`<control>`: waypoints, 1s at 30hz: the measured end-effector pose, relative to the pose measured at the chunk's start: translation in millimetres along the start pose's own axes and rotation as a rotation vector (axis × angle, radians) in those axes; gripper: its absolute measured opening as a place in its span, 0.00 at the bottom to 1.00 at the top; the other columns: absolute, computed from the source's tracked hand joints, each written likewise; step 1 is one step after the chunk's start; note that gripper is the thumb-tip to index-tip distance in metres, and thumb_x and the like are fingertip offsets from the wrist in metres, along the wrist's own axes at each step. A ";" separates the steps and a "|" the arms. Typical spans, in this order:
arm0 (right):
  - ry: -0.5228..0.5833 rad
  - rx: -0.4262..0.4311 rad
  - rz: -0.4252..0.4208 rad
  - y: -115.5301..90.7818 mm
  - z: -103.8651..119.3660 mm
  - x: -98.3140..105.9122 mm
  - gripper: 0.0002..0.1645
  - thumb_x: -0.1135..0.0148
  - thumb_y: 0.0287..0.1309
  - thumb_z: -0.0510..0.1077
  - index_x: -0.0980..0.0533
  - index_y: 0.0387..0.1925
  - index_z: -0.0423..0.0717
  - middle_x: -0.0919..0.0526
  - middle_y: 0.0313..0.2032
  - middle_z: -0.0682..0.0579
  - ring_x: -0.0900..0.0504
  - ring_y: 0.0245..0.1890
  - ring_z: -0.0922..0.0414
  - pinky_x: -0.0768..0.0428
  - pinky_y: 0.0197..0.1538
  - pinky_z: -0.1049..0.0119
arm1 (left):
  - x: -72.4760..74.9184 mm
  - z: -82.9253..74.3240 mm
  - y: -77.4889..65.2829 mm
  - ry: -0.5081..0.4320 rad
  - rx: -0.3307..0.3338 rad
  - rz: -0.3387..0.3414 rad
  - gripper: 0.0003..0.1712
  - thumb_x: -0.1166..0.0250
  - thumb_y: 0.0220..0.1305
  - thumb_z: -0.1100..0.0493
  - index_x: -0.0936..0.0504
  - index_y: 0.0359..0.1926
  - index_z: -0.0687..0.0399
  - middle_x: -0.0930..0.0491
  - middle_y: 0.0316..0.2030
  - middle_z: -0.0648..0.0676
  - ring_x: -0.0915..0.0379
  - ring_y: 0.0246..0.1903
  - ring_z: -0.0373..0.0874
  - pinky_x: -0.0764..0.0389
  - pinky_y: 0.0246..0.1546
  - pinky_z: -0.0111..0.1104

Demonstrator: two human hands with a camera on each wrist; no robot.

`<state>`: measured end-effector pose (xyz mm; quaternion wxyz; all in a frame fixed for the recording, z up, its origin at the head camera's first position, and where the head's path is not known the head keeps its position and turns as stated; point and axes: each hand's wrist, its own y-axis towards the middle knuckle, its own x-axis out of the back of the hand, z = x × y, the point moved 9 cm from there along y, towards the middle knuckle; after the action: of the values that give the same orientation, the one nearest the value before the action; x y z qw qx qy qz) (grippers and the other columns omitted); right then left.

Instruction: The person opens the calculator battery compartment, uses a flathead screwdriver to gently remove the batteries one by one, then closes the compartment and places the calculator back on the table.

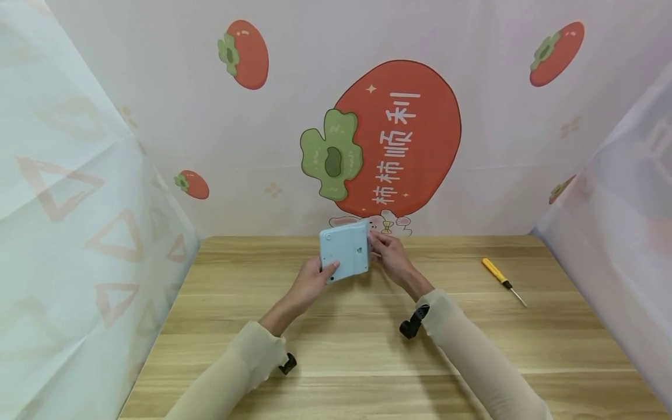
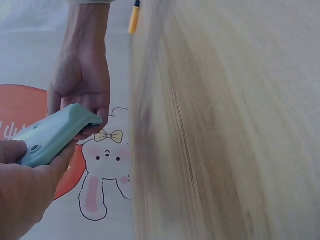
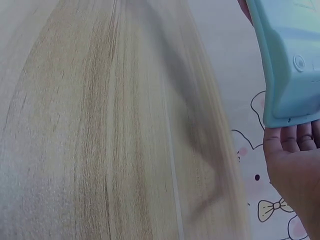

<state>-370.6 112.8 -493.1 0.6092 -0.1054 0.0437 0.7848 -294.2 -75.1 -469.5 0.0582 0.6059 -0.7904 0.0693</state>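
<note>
A light-blue plastic device (image 1: 343, 249), wedge-shaped like a desktop calculator, is held above the far part of the wooden table. Its back faces the head camera, showing a round foot, small holes and a small dark marking. My left hand (image 1: 312, 279) grips its lower left corner, the thumb lying across the back. On the opposite side my right hand (image 1: 392, 255) holds the edge, with its fingertips partly hidden behind the casing (image 3: 295, 65). In the left wrist view, the right hand (image 2: 82, 82) meets the device's (image 2: 55, 132) far end. The front face is out of sight.
A screwdriver (image 1: 496, 271) with a yellow handle lies on the table (image 1: 336, 361) to the right. White cloth (image 1: 283, 134) printed with persimmons hangs behind the table, and more cloth stands along both sides. Each wrist wears a black strap mount (image 1: 415, 322).
</note>
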 end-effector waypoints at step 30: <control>-0.277 -0.094 0.033 4.8 8.1 10.1 0.24 0.39 0.78 0.44 0.23 0.68 0.38 0.21 0.67 0.42 0.22 0.53 0.55 0.18 0.50 0.70 | 6.0 22.8 4.2 -0.341 0.202 0.018 0.24 0.42 0.82 0.59 0.26 0.67 0.75 0.18 0.60 0.68 0.15 0.55 0.51 0.13 0.56 0.43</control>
<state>-378.5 122.7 -487.7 0.5909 -0.0236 -0.0760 0.8028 -300.0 -83.9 -491.0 -0.1384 0.6046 -0.7831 0.0451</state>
